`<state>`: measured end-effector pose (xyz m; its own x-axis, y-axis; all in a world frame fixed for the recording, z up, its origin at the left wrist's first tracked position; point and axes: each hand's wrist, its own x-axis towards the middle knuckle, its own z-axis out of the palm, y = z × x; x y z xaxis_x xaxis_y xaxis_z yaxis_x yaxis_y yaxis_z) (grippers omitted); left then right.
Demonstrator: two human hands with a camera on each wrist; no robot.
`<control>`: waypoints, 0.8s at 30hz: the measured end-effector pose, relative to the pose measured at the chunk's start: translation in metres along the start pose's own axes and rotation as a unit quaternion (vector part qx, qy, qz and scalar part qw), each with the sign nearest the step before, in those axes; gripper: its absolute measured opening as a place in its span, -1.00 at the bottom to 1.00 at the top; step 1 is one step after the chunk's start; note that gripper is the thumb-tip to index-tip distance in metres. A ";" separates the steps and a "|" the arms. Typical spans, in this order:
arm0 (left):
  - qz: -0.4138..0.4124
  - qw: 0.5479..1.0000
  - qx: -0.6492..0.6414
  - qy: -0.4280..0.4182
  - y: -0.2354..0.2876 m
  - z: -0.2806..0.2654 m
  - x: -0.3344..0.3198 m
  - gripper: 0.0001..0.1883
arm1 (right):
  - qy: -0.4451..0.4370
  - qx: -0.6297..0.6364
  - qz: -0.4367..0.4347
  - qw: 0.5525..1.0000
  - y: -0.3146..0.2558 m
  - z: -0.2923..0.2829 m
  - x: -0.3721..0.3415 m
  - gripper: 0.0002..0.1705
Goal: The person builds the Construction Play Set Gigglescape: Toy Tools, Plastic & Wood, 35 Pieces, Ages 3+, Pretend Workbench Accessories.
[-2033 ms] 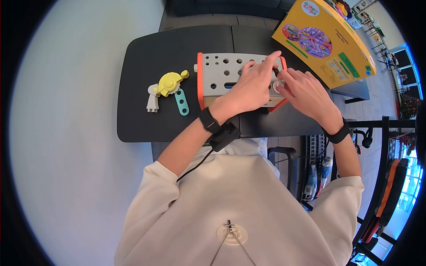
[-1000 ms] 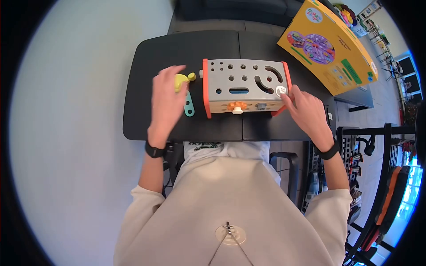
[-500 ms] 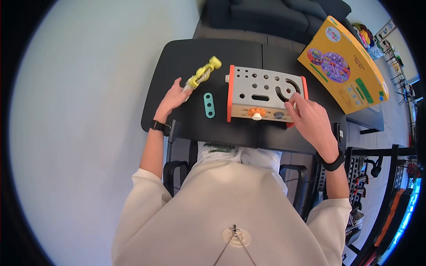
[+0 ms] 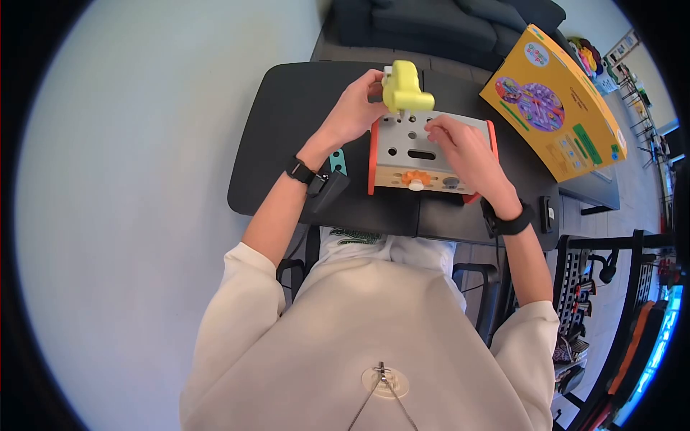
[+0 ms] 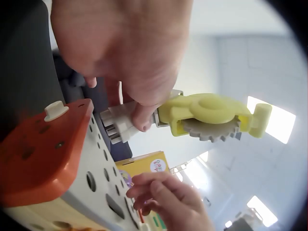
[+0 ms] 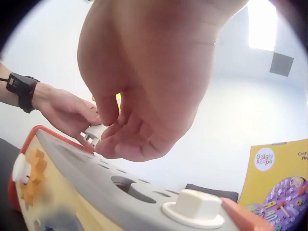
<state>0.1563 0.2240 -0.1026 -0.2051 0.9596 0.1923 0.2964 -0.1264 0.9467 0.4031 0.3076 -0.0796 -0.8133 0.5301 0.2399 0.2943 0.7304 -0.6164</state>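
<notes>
My left hand (image 4: 353,108) pinches a toy circular saw (image 4: 404,87) by its white pronged end (image 5: 121,122), above the left part of the toy workbench (image 4: 395,140). The saw's yellow body and grey toothed disc point up and away from the bench in the left wrist view. My right hand (image 4: 467,154) hovers over the bench's grey perforated top, fingers loosely bent, with no object visible in them. Its fingertips overlap the saw's white end in the right wrist view. A white bolt head (image 6: 196,208) sits in the top near the bench's right end.
On the bench's front are an orange gear (image 4: 413,177) and a grey knob (image 4: 451,183). A turquoise holed strip (image 4: 337,162) lies left of the bench, partly hidden by my left wrist. The yellow box (image 4: 553,108) stands beyond the table's right side.
My left hand has reached left, picked up the toy saw from the table and carried it right, over the bench. The right hand has left the white bolt and moved inward.
</notes>
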 end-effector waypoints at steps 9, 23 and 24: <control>0.024 0.998 0.051 0.008 -0.010 0.005 -0.004 -0.59 | -0.001 0.069 0.008 0.998 0.004 0.022 0.038 -0.66; 0.052 0.993 0.097 0.045 -0.013 0.004 -0.009 -0.70 | 0.038 -0.038 -0.080 0.995 0.009 0.042 0.043 -0.69; 0.051 0.993 0.097 0.045 -0.014 0.004 -0.009 -0.70 | 0.037 -0.042 -0.077 0.996 0.012 0.044 0.044 -0.69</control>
<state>0.1578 0.2182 -0.1191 -0.2452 0.9170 0.3146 0.4913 -0.1622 0.8558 0.3484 0.3207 -0.1095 -0.8135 0.4378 0.3827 0.2128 0.8366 -0.5048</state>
